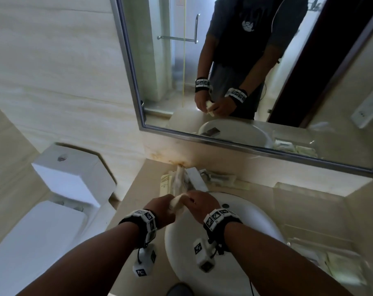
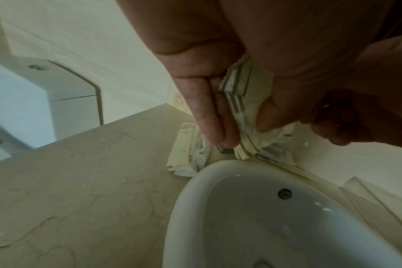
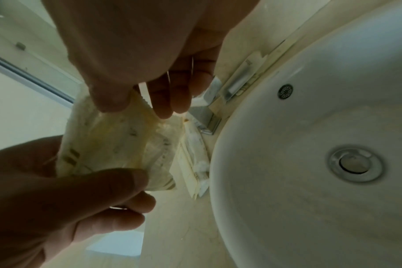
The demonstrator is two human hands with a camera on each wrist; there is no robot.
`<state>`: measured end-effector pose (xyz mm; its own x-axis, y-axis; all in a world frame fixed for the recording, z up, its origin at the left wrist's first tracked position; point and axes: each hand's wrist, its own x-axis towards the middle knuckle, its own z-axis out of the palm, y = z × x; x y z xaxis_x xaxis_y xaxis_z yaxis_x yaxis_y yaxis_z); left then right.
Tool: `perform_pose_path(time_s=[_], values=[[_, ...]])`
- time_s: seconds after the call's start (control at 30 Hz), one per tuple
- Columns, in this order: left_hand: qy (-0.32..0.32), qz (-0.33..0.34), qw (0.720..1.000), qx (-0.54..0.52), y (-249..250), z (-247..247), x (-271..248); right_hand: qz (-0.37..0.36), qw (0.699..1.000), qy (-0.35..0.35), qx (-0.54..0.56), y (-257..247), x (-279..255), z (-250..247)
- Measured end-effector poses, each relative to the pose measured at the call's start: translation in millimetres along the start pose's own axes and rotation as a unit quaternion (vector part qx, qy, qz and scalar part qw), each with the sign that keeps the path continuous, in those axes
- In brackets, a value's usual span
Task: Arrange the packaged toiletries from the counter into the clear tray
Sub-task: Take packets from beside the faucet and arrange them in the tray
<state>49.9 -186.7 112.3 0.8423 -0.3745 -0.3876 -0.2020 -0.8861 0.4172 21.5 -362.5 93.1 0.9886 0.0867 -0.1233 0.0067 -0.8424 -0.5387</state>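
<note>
Both hands hold a bundle of cream toiletry packets (image 1: 177, 202) above the back left rim of the sink. My left hand (image 1: 167, 205) pinches the bundle's lower end between thumb and fingers (image 2: 209, 116). My right hand (image 1: 192, 199) pinches its upper edge (image 3: 117, 145) with thumb and fingertips (image 3: 163, 107). More packets (image 1: 172, 181) lie on the counter beside the faucet (image 1: 195, 178). The clear tray (image 1: 292, 229) stands on the counter at the right, with pale packets (image 1: 341, 265) lying in it.
A white round sink (image 1: 241, 212) fills the counter's middle, its drain (image 3: 354, 163) shut. A toilet (image 1: 59, 189) stands at the left below the counter edge. A mirror (image 1: 266, 82) hangs on the wall behind. A second clear piece (image 1: 288, 185) sits at the back right.
</note>
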Motion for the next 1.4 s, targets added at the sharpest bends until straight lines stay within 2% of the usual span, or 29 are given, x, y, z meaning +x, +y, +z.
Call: perform_pose_path(time_s=[0.17,0.3,0.37,0.43,0.53,0.63,0.7,0.83,1.2,1.4], values=[[-0.021,0.021,0.999,0.033,48.6,2.7,4.9,0.061,0.994,0.092,0.023,36.2,-13.5,-28.5],[-0.024,0.013,1.000,-0.009,79.4,8.3,10.4,0.127,0.971,0.160,0.121,61.2,-27.7,-58.0],[-0.025,-0.011,0.999,-0.042,88.2,12.0,14.4,0.145,0.964,0.145,0.169,75.1,-33.6,-68.5],[-0.015,-0.008,0.999,-0.044,97.7,15.3,18.1,0.141,0.969,0.101,0.177,86.8,-41.0,-75.8],[-0.030,0.020,0.996,-0.076,112.8,22.6,15.9,0.110,0.985,0.030,0.127,97.6,-55.4,-81.1],[-0.034,0.037,0.997,-0.063,127.6,28.9,10.5,0.088,0.994,0.000,0.065,110.2,-65.7,-82.5],[-0.064,0.025,0.991,-0.115,135.4,35.0,9.1,0.076,0.997,-0.010,0.030,116.6,-72.5,-83.4],[-0.084,0.026,0.983,-0.158,142.7,44.7,2.8,0.067,0.996,0.012,0.052,121.0,-86.9,-84.9],[-0.117,0.081,0.983,-0.120,186.3,55.4,-6.8,0.141,0.980,0.114,0.082,147.4,-118.5,-92.4],[-0.117,0.108,0.980,-0.116,210.8,75.5,-3.7,0.177,0.972,0.115,0.103,169.7,-138.7,-96.1]])
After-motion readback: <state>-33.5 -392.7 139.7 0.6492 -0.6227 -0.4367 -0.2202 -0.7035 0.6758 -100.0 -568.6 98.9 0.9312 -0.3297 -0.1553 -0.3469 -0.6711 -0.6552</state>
